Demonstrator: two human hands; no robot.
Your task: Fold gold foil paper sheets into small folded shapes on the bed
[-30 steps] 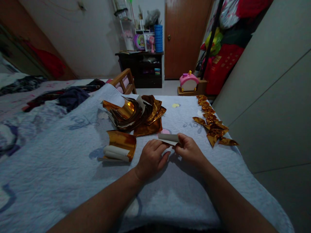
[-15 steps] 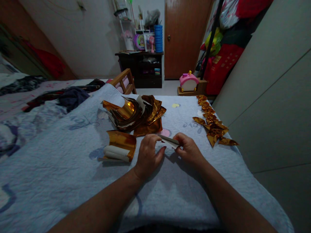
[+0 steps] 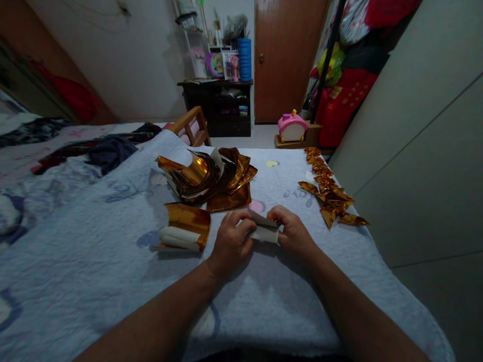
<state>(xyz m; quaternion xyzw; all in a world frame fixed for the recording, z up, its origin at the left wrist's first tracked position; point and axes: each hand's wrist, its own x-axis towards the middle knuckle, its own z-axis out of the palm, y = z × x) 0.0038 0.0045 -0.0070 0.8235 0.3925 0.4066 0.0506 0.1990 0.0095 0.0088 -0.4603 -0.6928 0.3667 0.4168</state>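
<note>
Between my two hands is a partly folded sheet of foil paper (image 3: 264, 232), its pale backing facing me and a crease running across it. My left hand (image 3: 233, 239) grips its left end between thumb and fingers. At the other end my right hand (image 3: 291, 231) pinches the paper. Left of my left hand lies a small curled stack of gold foil sheets (image 3: 190, 217), partly rolled with the pale side out. Behind it sits a larger fanned pile of gold foil paper (image 3: 199, 173). Folded gold foil pieces (image 3: 332, 203) lie in a row at the right.
A pale blue quilted cover (image 3: 113, 281) spreads under everything. Dark clothes (image 3: 113, 147) lie at the left beside a wooden chair (image 3: 191, 125). A pale cabinet (image 3: 422, 166) stands close along the right edge. Beyond the far edge is a pink toy (image 3: 293, 126).
The paper in my hands has opened out, and more of its pale inner face shows below the crease. My left thumb has closed in on the paper. The piles stay put.
</note>
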